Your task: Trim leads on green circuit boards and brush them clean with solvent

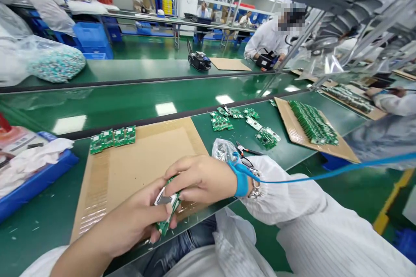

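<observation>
Close to the table's front edge, my left hand [143, 211] is closed around a green circuit board [164, 224] with a white and grey part on its face. My right hand [203, 178] reaches over from the right, its fingers pinching the board's upper end and hiding much of it. Whether one board or a small stack is held, I cannot tell. Below the hands lies a cardboard sheet [143, 160], with a row of several green boards [113, 138] at its far left corner. A blue wrist strap [241, 179] circles my right wrist.
Pliers [248, 150] and a clear bag of small parts [224, 149] lie right of my hands, with loose boards [221, 122] behind. Farther right, stacked boards [313, 123] fill another cardboard. A blue tray [42, 181] stands left. The strap's blue cord [325, 176] runs right.
</observation>
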The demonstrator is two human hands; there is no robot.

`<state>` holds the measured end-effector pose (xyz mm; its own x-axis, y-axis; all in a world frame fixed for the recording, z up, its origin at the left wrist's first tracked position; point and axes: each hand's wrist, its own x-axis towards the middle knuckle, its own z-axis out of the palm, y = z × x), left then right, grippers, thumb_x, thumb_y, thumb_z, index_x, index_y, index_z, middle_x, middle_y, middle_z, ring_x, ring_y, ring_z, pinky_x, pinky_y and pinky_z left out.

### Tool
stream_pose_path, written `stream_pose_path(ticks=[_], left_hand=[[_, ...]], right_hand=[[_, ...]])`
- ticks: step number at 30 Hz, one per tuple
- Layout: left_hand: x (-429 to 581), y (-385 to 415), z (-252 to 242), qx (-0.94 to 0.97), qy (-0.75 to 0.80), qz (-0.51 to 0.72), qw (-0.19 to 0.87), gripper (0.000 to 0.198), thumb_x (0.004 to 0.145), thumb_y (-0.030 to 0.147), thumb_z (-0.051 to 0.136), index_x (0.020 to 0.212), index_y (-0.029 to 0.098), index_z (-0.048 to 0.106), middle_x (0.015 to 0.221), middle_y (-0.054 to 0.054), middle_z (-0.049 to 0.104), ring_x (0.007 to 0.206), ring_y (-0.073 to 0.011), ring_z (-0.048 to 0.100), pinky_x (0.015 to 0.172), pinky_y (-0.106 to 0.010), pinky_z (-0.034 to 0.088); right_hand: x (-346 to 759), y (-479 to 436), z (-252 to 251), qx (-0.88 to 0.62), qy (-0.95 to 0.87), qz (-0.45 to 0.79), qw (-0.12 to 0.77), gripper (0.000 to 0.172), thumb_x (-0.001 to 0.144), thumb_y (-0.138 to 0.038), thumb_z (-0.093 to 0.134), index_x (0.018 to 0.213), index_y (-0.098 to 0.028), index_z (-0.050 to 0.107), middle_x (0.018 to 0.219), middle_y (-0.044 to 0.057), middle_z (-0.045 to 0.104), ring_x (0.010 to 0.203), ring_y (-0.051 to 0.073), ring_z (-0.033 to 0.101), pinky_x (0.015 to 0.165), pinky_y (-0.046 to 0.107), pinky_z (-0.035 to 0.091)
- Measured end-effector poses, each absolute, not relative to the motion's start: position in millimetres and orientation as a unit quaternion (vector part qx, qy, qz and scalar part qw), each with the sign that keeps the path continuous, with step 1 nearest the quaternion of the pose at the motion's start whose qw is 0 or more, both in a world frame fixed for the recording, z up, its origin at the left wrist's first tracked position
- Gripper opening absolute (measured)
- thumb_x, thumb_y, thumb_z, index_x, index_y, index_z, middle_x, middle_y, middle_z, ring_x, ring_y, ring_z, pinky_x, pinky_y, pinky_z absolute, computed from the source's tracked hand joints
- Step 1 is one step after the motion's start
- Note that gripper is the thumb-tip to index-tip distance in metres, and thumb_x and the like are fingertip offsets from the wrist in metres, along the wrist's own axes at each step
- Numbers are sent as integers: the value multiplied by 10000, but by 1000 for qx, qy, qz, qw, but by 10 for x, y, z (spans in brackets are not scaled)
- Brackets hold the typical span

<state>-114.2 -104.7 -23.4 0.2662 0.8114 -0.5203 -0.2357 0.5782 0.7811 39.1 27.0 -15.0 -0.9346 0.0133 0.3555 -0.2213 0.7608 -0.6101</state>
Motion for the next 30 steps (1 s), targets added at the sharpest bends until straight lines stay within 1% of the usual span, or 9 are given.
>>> stream_pose_path(ticks=[3, 6, 11, 15, 19, 21, 23, 25, 30], left_hand=[[-1254, -1164, -301, 240, 480, 387, 750, 514, 686, 411, 750, 1100, 182, 548, 747, -13, 588, 632, -111, 556, 394, -140, 371], [-1333, -1236, -366, 164, 464, 436, 753, 555, 668, 461, 743, 1107, 196, 530, 761, -22, 593, 616, -134, 593, 362, -151, 366], [-1457, -1249, -380, 68, 455, 468, 755, 566, 735, 579, 627, 1127, 188, 511, 761, -29, 587, 585, -131, 579, 344, -155, 344], [-1571, -1244, -403, 49, 495, 471, 729, 391, 896, 461, 450, 1153, 169, 490, 726, -22, 563, 586, -117, 560, 357, -144, 327], [-1642, -1275, -501, 43, 532, 495, 686, 400, 917, 398, 427, 1274, 220, 393, 745, -2, 541, 628, -137, 584, 355, -156, 329], [-1660, -1301, -543, 40, 541, 499, 676, 431, 911, 394, 439, 1300, 223, 367, 748, -1, 538, 635, -141, 588, 356, -160, 332], [-1670, -1330, -569, 39, 546, 504, 668, 458, 900, 389, 459, 1311, 215, 354, 748, -3, 542, 631, -137, 584, 360, -158, 333], [-1677, -1356, -583, 39, 550, 510, 660, 481, 888, 377, 479, 1317, 208, 345, 739, -1, 541, 622, -134, 579, 361, -156, 331], [-1689, -1333, -581, 43, 557, 503, 659, 485, 879, 345, 487, 1317, 197, 340, 735, 3, 529, 626, -136, 591, 360, -157, 329]], right_hand=[[156, 360, -183, 105, -901, 399, 134, 177, 832, -200, 586, 931, -123, 712, 987, 90, 664, 887, 114, 629, 839, 200, 482], [-50, 431, -173, 118, -865, 477, 105, 176, 828, -238, 608, 894, -114, 715, 919, 94, 688, 839, 117, 637, 790, 210, 494], [-447, 650, -152, 13, -811, 582, 65, 247, 758, -324, 673, 852, -98, 702, 734, 57, 669, 624, 106, 594, 589, 217, 474], [-884, 1081, -164, -158, -849, 503, -37, 246, 815, -257, 588, 1010, -125, 659, 639, -31, 578, 515, 55, 488, 529, 190, 421], [-1357, 1441, -306, -200, -878, 414, -131, 170, 814, -114, 555, 943, -106, 665, 552, -56, 509, 495, 58, 461, 521, 195, 394], [-1551, 1515, -415, -211, -887, 375, -168, 135, 831, -159, 586, 937, -105, 649, 636, -32, 563, 557, 77, 517, 557, 215, 441], [-1687, 1529, -513, -218, -894, 341, -194, 197, 869, -264, 586, 995, -116, 620, 842, 16, 626, 711, 115, 591, 647, 269, 506], [-1758, 1509, -577, -225, -898, 316, -206, 276, 894, -335, 557, 1080, -133, 586, 1033, 54, 617, 866, 155, 611, 745, 337, 533], [-1748, 1423, -615, -250, -903, 283, -202, 336, 904, -343, 541, 1179, -150, 542, 1129, 80, 590, 944, 176, 605, 796, 376, 532]])
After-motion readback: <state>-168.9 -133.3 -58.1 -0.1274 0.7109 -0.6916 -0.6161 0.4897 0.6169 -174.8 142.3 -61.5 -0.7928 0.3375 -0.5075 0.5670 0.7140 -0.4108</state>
